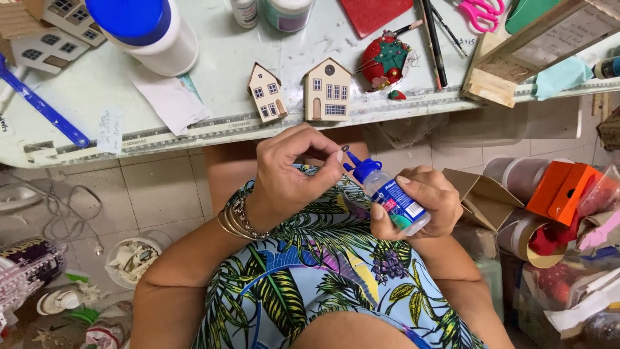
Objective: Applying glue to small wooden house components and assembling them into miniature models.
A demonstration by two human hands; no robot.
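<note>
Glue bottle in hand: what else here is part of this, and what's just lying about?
In use:
glue bottle
right hand
left hand

Lying about:
two small model houses
red pincushion
pink scissors
blue-lidded tub

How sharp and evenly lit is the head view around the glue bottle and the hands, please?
In the head view, the light is soft and even, without hard shadows; the glue bottle in the right hand and the left hand are sharp; the table edge bows, showing wide-angle distortion; corners look slightly softer.

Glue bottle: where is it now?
Head view, centre-right: glue bottle in the right hand, over the lap, blue nozzle meeting the left hand fingertips, below the table edge.
</note>
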